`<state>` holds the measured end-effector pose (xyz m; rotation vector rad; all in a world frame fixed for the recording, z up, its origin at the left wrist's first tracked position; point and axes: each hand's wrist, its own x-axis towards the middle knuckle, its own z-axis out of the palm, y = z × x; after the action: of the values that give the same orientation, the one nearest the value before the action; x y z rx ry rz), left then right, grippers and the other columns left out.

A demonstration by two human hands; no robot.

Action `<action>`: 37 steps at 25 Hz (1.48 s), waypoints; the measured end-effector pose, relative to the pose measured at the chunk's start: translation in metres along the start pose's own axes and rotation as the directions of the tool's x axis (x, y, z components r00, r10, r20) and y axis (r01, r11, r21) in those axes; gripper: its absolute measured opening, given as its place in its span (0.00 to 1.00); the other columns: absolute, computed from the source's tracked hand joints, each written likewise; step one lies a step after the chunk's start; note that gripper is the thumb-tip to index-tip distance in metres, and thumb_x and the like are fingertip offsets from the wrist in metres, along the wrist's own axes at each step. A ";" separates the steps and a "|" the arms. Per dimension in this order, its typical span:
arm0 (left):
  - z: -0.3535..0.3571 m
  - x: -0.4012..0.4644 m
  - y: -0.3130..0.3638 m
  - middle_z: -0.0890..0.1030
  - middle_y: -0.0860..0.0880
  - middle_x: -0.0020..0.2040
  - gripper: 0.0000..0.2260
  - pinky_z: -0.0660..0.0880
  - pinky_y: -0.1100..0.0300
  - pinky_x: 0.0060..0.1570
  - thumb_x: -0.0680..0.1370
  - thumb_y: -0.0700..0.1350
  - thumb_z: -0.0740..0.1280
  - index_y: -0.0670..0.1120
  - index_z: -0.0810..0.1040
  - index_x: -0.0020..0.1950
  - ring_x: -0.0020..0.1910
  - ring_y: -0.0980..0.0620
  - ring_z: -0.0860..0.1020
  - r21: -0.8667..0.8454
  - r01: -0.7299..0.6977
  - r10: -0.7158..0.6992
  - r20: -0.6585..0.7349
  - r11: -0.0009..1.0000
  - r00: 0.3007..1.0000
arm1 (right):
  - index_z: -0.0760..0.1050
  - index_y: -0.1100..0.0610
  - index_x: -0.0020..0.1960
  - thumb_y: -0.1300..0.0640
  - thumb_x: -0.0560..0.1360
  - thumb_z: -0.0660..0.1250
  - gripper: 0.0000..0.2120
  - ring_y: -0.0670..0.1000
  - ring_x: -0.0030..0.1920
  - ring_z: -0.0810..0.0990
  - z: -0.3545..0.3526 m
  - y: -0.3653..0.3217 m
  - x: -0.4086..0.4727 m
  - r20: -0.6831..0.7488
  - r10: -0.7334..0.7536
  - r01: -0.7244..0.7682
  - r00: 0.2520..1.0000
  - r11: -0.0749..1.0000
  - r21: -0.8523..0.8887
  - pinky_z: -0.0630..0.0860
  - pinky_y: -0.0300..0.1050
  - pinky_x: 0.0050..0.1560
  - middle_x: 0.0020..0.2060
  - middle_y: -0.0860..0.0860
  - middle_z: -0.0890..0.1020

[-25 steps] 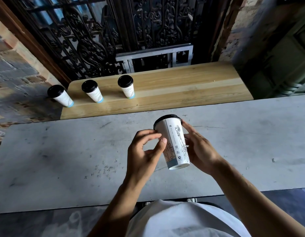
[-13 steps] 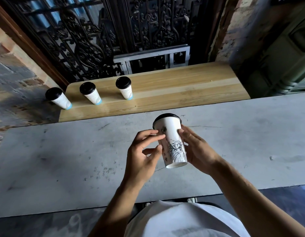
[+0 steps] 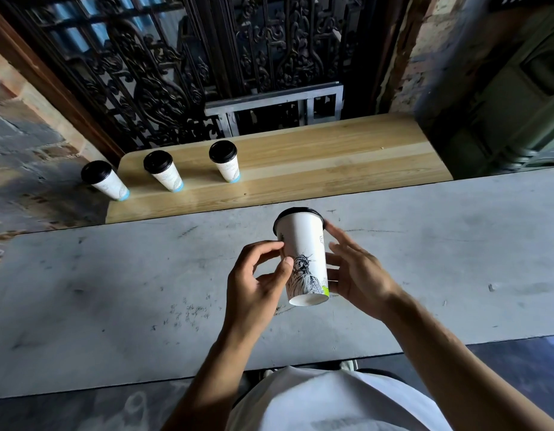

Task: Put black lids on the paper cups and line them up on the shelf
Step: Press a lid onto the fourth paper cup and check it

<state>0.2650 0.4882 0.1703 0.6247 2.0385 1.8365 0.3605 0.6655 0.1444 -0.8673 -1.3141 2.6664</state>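
Observation:
I hold a white paper cup with a statue drawing and a black lid above the grey table, tilted away from me. My left hand pinches its left side with thumb and fingertips. My right hand cups its right side, fingers reaching up to the lid. Three lidded cups stand in a row at the left of the wooden shelf: the left cup, the middle cup and the right cup.
The grey table spans the foreground, scuffed and marked. An ornate black iron grille rises behind the shelf. A brick wall and a dark green cabinet stand to the right. The shelf's right part carries nothing.
The cup has been turned in my hands, so the statue drawing now faces me. It also sits a little more upright; both hands stayed on its sides.

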 end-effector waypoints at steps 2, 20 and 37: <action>-0.002 0.000 -0.001 0.85 0.46 0.58 0.11 0.77 0.70 0.52 0.78 0.40 0.75 0.53 0.82 0.56 0.59 0.53 0.83 0.007 0.002 -0.002 0.008 1.000 1.000 | 0.67 0.40 0.77 0.59 0.86 0.56 0.23 0.60 0.49 0.86 0.001 0.000 0.001 0.001 -0.006 0.006 1.000 1.000 -0.029 0.83 0.53 0.44 0.59 0.64 0.85; -0.002 -0.004 -0.001 0.82 0.45 0.56 0.07 0.77 0.73 0.48 0.75 0.39 0.71 0.48 0.83 0.51 0.58 0.54 0.81 0.049 -0.025 0.027 -0.057 0.999 0.998 | 0.74 0.44 0.71 0.60 0.83 0.60 0.21 0.65 0.54 0.81 0.006 0.000 -0.002 0.010 -0.010 0.010 1.000 1.000 -0.020 0.84 0.56 0.51 0.55 0.64 0.81; -0.006 0.003 -0.008 0.82 0.51 0.59 0.17 0.80 0.68 0.47 0.77 0.31 0.71 0.53 0.84 0.55 0.58 0.56 0.81 0.116 -0.018 0.021 -0.022 0.993 1.000 | 0.68 0.55 0.77 0.56 0.70 0.76 0.37 0.57 0.53 0.87 0.013 -0.007 -0.001 -0.012 -0.050 0.047 0.999 0.990 -0.134 0.83 0.57 0.57 0.63 0.71 0.78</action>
<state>0.2585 0.4843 0.1631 0.6588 2.1742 1.7539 0.3536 0.6604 0.1563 -0.8555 -1.5042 2.5547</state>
